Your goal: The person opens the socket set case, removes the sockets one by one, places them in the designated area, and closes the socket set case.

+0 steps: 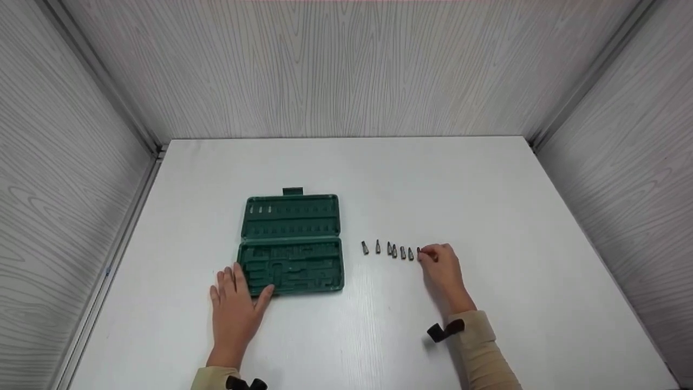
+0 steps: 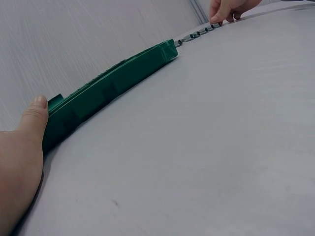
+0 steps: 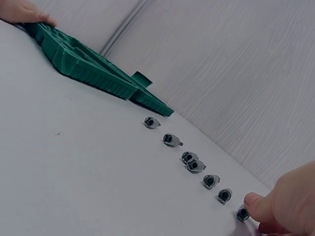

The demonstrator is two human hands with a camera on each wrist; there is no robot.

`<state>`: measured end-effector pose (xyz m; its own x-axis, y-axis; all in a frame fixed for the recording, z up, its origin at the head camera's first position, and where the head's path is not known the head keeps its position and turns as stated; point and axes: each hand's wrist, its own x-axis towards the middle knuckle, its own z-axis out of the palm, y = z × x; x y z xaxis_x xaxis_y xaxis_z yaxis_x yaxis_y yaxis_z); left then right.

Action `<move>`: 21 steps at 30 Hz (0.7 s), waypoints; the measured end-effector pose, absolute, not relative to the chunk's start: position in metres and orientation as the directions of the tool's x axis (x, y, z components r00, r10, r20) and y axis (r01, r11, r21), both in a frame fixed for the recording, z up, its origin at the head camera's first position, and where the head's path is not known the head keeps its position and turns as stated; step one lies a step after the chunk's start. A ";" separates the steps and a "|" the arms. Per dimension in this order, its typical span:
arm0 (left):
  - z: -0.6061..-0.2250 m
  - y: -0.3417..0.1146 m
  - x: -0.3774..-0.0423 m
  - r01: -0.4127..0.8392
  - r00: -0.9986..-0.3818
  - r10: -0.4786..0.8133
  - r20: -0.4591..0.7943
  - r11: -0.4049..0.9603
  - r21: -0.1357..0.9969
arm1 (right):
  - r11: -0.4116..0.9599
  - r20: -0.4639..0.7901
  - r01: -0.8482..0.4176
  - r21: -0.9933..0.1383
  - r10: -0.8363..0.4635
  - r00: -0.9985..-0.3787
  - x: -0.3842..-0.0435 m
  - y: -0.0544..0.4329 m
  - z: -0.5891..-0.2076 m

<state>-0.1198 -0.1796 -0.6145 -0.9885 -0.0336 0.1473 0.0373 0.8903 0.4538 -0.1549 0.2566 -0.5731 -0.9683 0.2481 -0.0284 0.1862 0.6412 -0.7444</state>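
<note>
A green plastic case lies unfolded on the white table, its moulded slots facing up. My left hand rests at its near left corner, fingers straight along the left side and thumb on the front edge. To the right of the case, several small metal bit sockets lie in a row. At the row's right end my right hand pinches the last bit socket between thumb and fingers. In the right wrist view, the open drive ends of the sockets face the camera.
Three small silvery pieces sit in the far left slots of the case's lid half. A latch tab sticks out from its far edge. Grey wood-grain panels stand behind the table and at both sides.
</note>
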 end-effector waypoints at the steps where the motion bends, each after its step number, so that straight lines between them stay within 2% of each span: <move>1: -0.614 -0.180 -0.120 0.037 -0.989 -0.034 0.146 0.890 0.455 | 0.633 -0.032 0.189 -0.751 0.251 -0.968 -0.154 0.257 -0.573; 9: -0.615 -0.179 -0.120 0.036 -0.988 -0.035 0.147 0.889 0.456 | 0.605 -0.024 0.191 -0.773 0.273 -0.962 -0.151 0.256 -0.566; 17: -0.617 -0.180 -0.121 0.049 -0.985 -0.031 0.168 0.889 0.455 | 0.652 0.156 0.013 -0.759 0.200 -0.967 -0.153 0.240 -0.554; 21: -0.616 -0.180 -0.121 0.047 -0.986 -0.031 0.163 0.890 0.454 | 0.631 0.170 -0.028 -0.775 0.164 -0.972 -0.156 0.228 -0.554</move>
